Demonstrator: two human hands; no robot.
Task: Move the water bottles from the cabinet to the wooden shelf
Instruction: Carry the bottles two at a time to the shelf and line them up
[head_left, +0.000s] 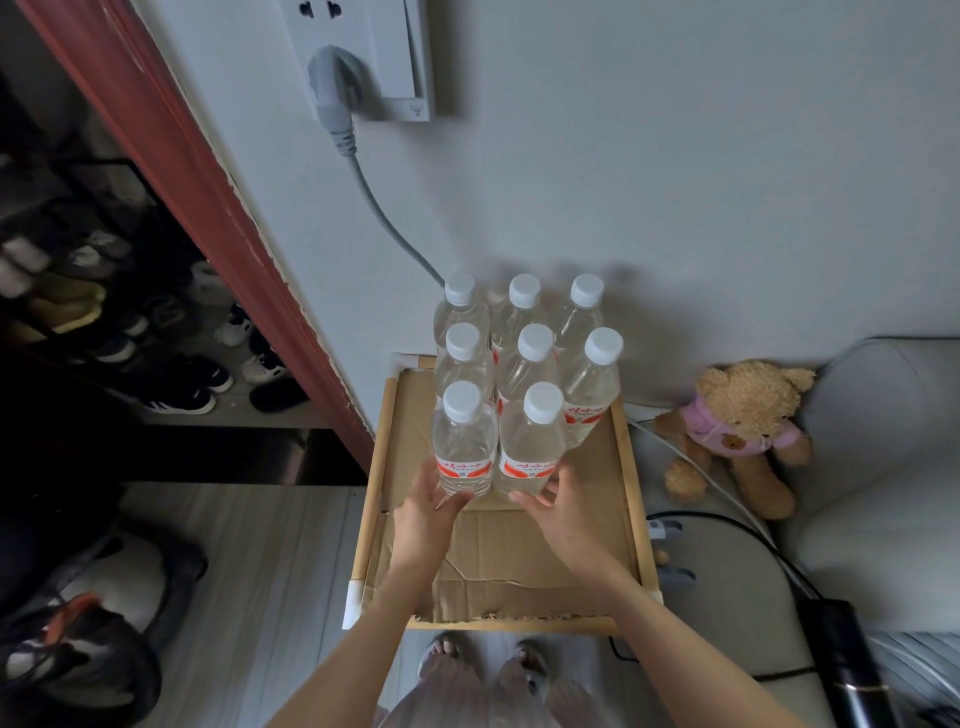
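Note:
Several clear water bottles with white caps and red labels stand in rows on the cardboard top of a wooden shelf (631, 499) against the wall. My left hand (428, 512) touches the base of the front left bottle (464, 441) with relaxed fingers. Next to it stands the front right bottle (535, 441), and my right hand (563, 506) rests its straight fingers against that bottle's base. Neither hand is curled round a bottle.
A plush bear (737, 431) sits on the floor right of the shelf, beside a pale sofa (883, 467) and cables (727, 519). A grey plug (332, 88) hangs in the wall socket above. Left, past a red door frame (208, 208), stands a shoe rack (130, 322).

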